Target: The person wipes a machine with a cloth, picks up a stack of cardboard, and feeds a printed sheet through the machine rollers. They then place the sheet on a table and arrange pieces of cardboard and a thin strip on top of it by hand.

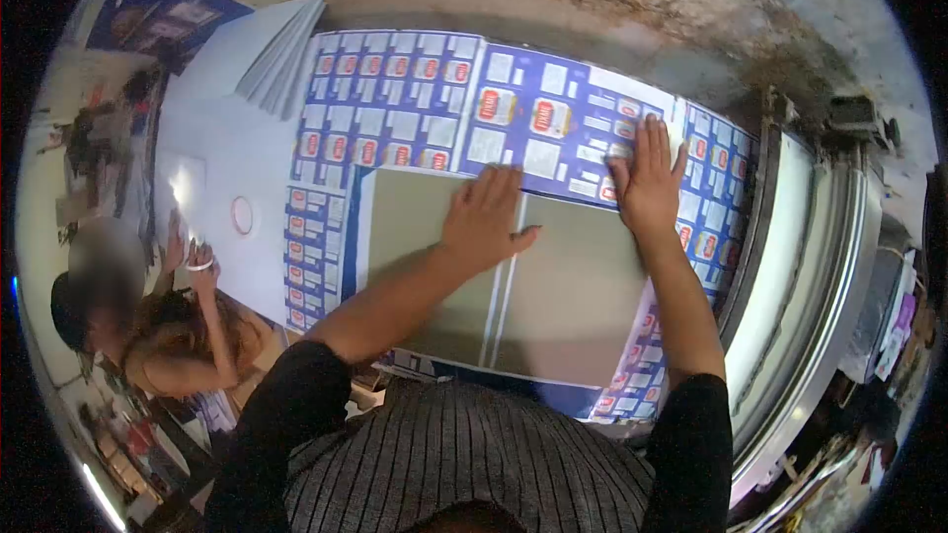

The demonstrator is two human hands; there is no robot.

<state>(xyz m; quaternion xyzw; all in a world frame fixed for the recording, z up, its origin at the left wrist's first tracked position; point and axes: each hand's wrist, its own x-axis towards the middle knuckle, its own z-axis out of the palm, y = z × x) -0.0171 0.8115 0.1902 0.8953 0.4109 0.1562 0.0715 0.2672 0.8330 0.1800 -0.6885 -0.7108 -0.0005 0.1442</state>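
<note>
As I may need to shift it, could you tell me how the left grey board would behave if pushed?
The left grey board probably stays stiff: it lies flat with straight edges under the left hand. It looks thin, so likely light. On the printed sheet it may slide.

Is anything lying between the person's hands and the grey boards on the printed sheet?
Nothing visible does. The left hand lies flat on the left grey board; the right hand rests at the top edge of the right grey board, partly on the printed sheet.
</note>
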